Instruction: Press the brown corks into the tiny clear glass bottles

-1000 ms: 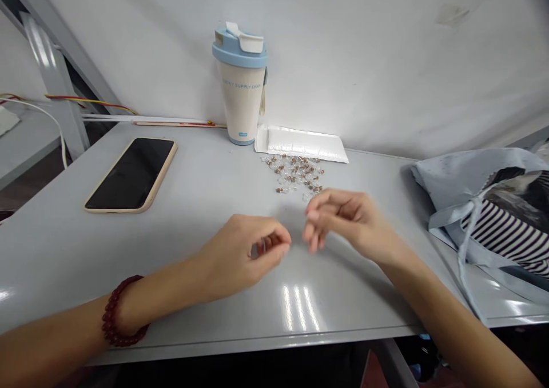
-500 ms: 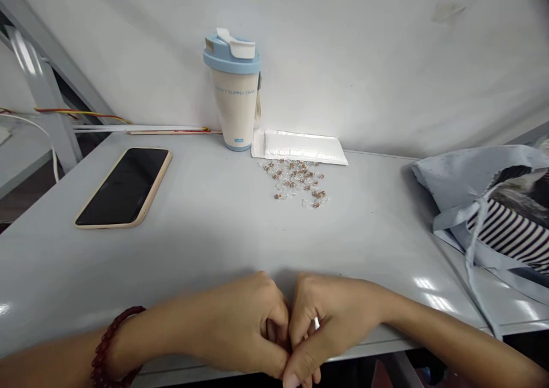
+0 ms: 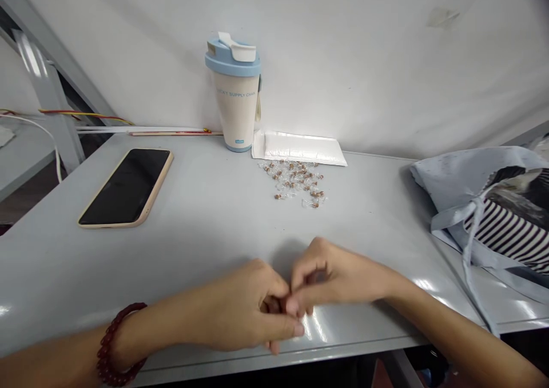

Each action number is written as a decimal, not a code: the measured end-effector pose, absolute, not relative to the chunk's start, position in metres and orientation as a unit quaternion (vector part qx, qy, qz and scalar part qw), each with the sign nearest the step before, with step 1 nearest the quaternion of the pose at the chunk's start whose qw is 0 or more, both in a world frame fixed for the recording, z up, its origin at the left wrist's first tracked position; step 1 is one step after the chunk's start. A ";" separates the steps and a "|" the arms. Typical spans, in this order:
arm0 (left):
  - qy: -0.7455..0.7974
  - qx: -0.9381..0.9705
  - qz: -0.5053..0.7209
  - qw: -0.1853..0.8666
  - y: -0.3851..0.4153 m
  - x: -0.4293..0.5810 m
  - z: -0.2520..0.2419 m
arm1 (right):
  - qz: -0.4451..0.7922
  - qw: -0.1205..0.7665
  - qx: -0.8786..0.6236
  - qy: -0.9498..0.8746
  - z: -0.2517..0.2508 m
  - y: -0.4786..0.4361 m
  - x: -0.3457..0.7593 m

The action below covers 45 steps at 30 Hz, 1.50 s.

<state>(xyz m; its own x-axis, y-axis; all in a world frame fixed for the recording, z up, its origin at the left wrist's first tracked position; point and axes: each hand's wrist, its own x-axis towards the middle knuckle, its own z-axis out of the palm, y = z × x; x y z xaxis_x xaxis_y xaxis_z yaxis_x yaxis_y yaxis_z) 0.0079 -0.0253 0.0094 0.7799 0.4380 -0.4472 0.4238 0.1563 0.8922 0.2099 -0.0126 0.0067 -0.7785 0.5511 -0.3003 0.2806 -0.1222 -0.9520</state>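
Note:
My left hand (image 3: 253,308), with a dark red bead bracelet (image 3: 115,345) on its wrist, is closed above the front of the grey table (image 3: 206,245). Touching it from the right is my right hand (image 3: 330,279), thumb and fingers pinched together. Whatever sits between the fingertips is too small or too covered to make out. Beyond the hands lies a loose pile of tiny clear glass bottles with brown corks (image 3: 300,176).
A white padded envelope (image 3: 304,148) lies behind the pile, next to a cream cup (image 3: 238,108) with a blue lid. On the left rests a phone (image 3: 128,188). A light blue cloth bag (image 3: 454,182) fills the right side; thin sticks (image 3: 171,132) lie along the wall.
Both hands have risen away from the table's front edge, the right one further. My right fingers have shifted up over the left fingertips. The pile looks the same.

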 end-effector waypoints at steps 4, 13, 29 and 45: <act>0.377 0.608 0.040 0.697 -0.025 0.010 0.010 | 0.332 0.274 -0.493 -0.756 0.016 0.008 0.228; 0.380 0.597 0.049 0.705 -0.024 0.011 0.008 | -0.028 0.100 -0.503 -0.858 -0.012 0.030 0.249; 0.364 0.424 0.262 0.787 -0.008 0.014 0.001 | 0.327 0.379 -0.404 -0.766 0.009 -0.011 0.201; 0.430 0.332 0.331 0.771 0.010 0.001 0.004 | 0.124 0.288 -0.510 -0.801 -0.002 0.036 0.246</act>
